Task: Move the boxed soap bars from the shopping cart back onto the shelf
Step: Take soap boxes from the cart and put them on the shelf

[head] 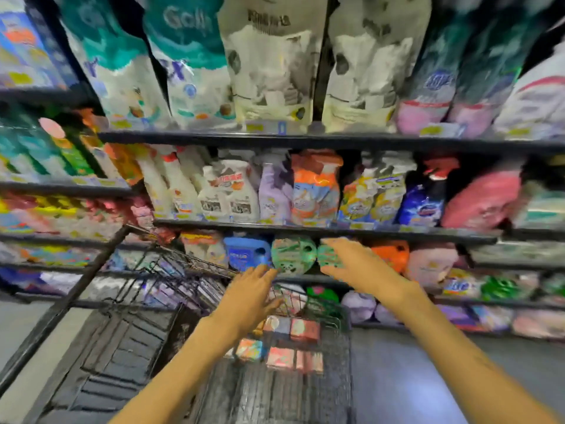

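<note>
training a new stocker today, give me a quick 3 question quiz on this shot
1. True or false: the left hand is holding a soap box.
2. Where do the boxed soap bars lie now: a) on a shelf, b) in the shopping cart, c) on the floor?
3. Which hand reaches in front of the green jugs on the shelf?

Key
1. False: its fingers are straight and carry nothing.
2. b: the boxes sit inside the wire cart, below both hands.
3. The right hand, fingers extended, with nothing in its grip.
</note>
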Available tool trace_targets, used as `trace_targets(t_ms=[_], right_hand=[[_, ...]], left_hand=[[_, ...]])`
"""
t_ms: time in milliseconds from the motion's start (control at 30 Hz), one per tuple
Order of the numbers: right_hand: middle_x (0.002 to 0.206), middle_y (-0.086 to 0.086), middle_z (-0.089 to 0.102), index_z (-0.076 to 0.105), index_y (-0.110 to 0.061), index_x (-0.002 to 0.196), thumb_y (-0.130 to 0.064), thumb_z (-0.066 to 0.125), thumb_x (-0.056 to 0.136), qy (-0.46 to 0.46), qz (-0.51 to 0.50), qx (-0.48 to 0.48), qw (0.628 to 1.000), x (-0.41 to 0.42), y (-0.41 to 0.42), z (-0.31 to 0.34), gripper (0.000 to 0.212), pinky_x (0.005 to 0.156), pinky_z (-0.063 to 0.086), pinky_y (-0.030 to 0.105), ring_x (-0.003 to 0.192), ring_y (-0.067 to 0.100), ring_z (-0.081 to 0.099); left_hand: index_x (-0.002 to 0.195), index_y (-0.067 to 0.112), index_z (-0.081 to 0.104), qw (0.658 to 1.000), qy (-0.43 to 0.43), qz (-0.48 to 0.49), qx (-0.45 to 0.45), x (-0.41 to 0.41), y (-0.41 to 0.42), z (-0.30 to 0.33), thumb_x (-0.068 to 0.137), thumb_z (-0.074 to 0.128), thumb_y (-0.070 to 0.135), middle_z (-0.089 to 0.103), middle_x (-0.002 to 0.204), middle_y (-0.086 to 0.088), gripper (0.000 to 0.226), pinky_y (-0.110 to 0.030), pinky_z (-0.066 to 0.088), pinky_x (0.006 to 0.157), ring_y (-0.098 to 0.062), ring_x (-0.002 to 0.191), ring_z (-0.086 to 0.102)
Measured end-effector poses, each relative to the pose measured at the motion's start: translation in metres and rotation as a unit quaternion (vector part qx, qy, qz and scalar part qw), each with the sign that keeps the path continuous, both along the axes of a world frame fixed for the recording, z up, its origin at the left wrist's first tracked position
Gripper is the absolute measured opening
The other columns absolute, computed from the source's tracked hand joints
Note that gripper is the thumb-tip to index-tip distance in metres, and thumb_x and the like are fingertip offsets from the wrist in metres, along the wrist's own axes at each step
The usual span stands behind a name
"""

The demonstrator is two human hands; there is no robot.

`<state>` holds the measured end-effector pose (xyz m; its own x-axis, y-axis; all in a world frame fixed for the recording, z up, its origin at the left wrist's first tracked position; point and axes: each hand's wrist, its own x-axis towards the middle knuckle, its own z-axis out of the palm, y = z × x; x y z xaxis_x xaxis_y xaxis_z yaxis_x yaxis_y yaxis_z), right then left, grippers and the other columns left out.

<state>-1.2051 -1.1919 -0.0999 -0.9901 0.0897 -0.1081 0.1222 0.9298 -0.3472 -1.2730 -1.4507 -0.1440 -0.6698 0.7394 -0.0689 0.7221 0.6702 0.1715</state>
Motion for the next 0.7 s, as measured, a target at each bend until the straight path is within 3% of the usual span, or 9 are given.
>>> trace_targets(t_ms=[133,233,333,500,567,700], right_hand=[[0.146,0.008,0.050,0.044,-0.016,0.145,-0.042,0.067,0.089,-0.030,-0.062,-0.016,0.997,0.011,-0.013,-0.034,0.066,0.107,0.040,0.040,0.133,0.027,0.047],[0.136,0.007,0.056,0.045,-0.019,0.144,-0.040,0.068,0.089,-0.058,-0.100,-0.034,0.993,0.019,-0.025,-0.064,0.063,0.100,0.045,0.043,0.124,0.029,0.054],[0.132,0.005,0.058,0.044,-0.026,0.144,-0.048,0.063,0.089,-0.089,-0.109,-0.067,0.988,0.027,-0.033,-0.100,0.063,0.096,0.047,0.041,0.118,0.026,0.057],[0.141,-0.001,0.052,0.044,-0.027,0.144,-0.043,0.063,0.091,-0.138,-0.132,-0.110,0.975,0.037,-0.042,-0.168,0.059,0.102,0.044,0.044,0.127,0.023,0.051],[0.137,0.002,0.056,0.047,-0.022,0.142,-0.043,0.062,0.091,-0.129,-0.122,-0.121,0.977,0.043,-0.041,-0.201,0.057,0.099,0.046,0.038,0.124,0.024,0.055],[0.144,-0.004,0.050,0.037,-0.028,0.148,-0.045,0.057,0.095,-0.187,-0.123,-0.105,0.969,0.046,-0.035,-0.259,0.060,0.095,0.043,0.029,0.126,0.014,0.052]], left_hand=[[0.147,0.019,0.036,0.998,-0.048,-0.049,-0.014,-0.020,-0.010,-0.036,0.095,0.055,0.045,0.047,0.138,-0.009,0.061,-0.047,0.046,0.095,-0.035,0.120,0.051],[0.148,0.021,0.035,0.993,-0.089,-0.066,-0.039,-0.028,-0.013,-0.073,0.094,0.057,0.044,0.045,0.142,-0.008,0.062,-0.045,0.045,0.099,-0.035,0.124,0.050],[0.147,0.020,0.037,0.985,-0.152,-0.056,-0.054,-0.031,-0.015,-0.116,0.093,0.060,0.042,0.046,0.144,-0.008,0.063,-0.045,0.046,0.100,-0.034,0.129,0.048],[0.151,0.026,0.031,0.966,-0.245,-0.012,-0.076,-0.030,-0.016,-0.195,0.095,0.061,0.039,0.037,0.154,-0.003,0.065,-0.044,0.045,0.104,-0.028,0.136,0.043],[0.150,0.029,0.031,0.961,-0.266,0.002,-0.079,-0.031,-0.015,-0.229,0.094,0.063,0.038,0.035,0.157,-0.002,0.066,-0.042,0.044,0.106,-0.027,0.138,0.042],[0.149,0.030,0.031,0.954,-0.284,0.021,-0.096,-0.031,-0.011,-0.301,0.095,0.063,0.033,0.030,0.160,0.000,0.063,-0.038,0.038,0.112,-0.023,0.143,0.035]])
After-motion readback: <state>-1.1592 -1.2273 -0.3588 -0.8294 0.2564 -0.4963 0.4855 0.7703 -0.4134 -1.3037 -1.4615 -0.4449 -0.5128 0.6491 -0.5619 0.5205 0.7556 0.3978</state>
